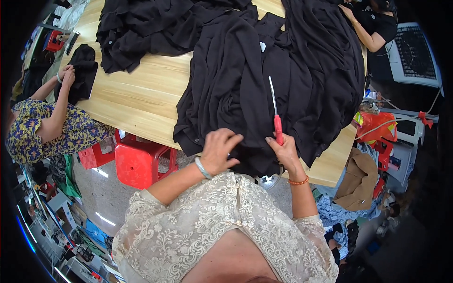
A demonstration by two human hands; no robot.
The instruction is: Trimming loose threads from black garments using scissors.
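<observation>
Black garments [236,70] lie heaped in folds over the wooden table in front of me. My right hand [286,150] is closed around the red handle of a tool with a slim metal shaft [273,101]. Its pale tip points away from me over the cloth; its exact kind is unclear. My left hand [219,151] is above the near edge of the black fabric, thumb and fingers apart, holding nothing. Whether it touches the cloth, I cannot tell. A small white tag [262,46] shows among the folds.
The wooden table [141,99] has more black garments [146,33] at its far left. Red stools [141,160] stand at the left edge. One person [47,120] handles black cloth at left; another [373,30] is at far right. Brown cloth [357,179] lies on the right.
</observation>
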